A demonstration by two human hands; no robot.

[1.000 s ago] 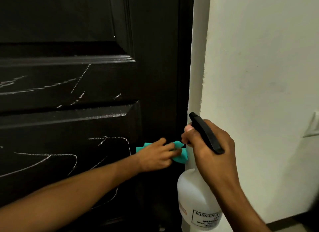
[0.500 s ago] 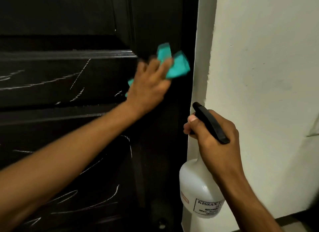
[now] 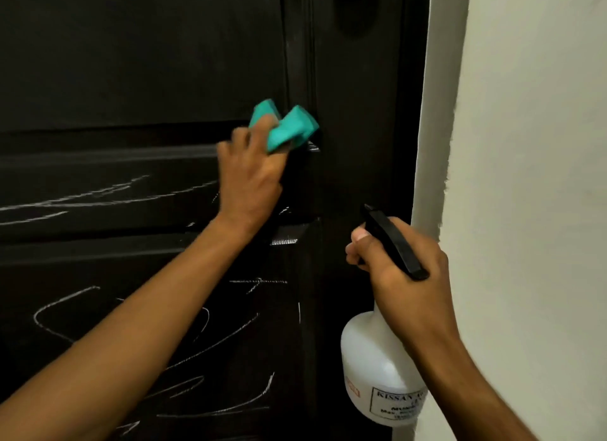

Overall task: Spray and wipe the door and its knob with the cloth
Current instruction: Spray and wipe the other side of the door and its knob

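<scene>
Setting: dark panelled door (image 3: 138, 63) fills the left and centre; a pale wall (image 3: 532, 145) stands at the right, past the door's edge.
Marks: white scrawled lines (image 3: 98, 194) cross the middle and lower panels, so much of the wiping looks not yet done.
Left hand: the left hand (image 3: 249, 178) presses a bunched teal cloth (image 3: 284, 128) against the door, fingers curled over it, at the inner corner of the upper panel where the moulding meets the side strip.
Right hand: the right hand (image 3: 404, 276) is clenched round the neck of a white spray bottle (image 3: 377, 375), thumb beside its black trigger head (image 3: 391, 240); the bottle hangs just beside the door's edge, low and right of the cloth.
Knob: only a dark plate (image 3: 358, 10) near the top edge is visible; the knob itself is cut off by the frame.
Step in hand: wiping the door, by my reading.
How to do it well: keep the cloth flat under the fingers rather than wadded, so more of it meets the wood; run along the moulding grooves, where residue may sit.
Next call: the scrawled panels below probably need spray first, nozzle turned to the door.
Risk: overspray on the wall.
</scene>
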